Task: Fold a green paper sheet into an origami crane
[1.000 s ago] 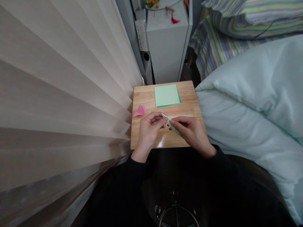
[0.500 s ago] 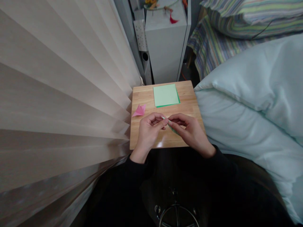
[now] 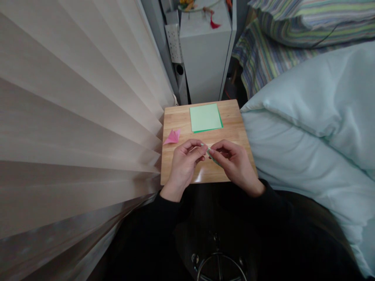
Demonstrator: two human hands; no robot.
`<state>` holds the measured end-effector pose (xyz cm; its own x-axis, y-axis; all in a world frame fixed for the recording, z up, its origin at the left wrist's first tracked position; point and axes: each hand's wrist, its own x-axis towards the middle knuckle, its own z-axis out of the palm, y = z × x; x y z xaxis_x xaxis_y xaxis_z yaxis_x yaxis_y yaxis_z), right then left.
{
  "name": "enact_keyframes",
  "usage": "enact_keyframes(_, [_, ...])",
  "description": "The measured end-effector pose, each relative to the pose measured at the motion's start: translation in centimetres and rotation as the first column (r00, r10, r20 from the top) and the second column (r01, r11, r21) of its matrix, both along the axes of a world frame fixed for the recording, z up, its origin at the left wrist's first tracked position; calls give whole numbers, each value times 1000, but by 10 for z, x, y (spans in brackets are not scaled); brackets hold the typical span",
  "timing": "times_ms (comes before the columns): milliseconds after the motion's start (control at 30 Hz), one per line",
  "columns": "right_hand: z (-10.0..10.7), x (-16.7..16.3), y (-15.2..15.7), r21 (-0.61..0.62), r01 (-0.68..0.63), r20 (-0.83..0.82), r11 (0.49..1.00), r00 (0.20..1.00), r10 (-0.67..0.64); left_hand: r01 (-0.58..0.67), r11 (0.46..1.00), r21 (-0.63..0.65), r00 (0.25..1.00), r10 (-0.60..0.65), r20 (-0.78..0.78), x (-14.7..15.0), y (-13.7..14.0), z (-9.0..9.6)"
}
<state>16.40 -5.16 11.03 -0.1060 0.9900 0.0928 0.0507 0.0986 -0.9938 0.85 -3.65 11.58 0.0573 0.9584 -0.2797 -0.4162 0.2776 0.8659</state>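
Note:
Between my two hands, above the front half of a small wooden table [image 3: 175,171], is a folded piece of green paper [image 3: 216,161]. My left hand [image 3: 187,158] pinches its left end between thumb and fingers. My right hand [image 3: 229,158] grips the paper from the other side, thumb on top. Most of the paper is hidden by my fingers, so its full shape cannot be made out. A pink folded paper figure [image 3: 172,136] lies at the table's left edge. Behind my hands rests a stack of square green paper sheets [image 3: 205,118], the top one pale.
A pleated curtain [image 3: 88,117] hangs along the table's left side. To the right is a bed with a pale blue quilt [image 3: 293,132] and a striped pillow [image 3: 293,31]. A white cabinet [image 3: 205,58] stands behind the table, beside a power strip [image 3: 175,43].
My fingertips have drawn slightly apart, and my left thumb has shifted a little along the green paper. The pink figure and the sheets have stayed put.

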Motion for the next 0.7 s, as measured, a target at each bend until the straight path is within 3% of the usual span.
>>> enact_keyframes(400, [-6, -3, -1, -21, 58, -1, 998, 998, -58, -93, 996, -2, 995, 93, 45, -5, 5, 2])
enact_keyframes(600, [-4, -3, 1, -26, 101, -5, 995, 995, -101, 36, 998, 54, 996, -31, -88, -2, 2, -5])
enact_keyframes(700, [-4, -3, 1, -29, 85, -3, 996, 996, -86, 35, 996, 87, 990, -22, -139, 0, 3, -9])
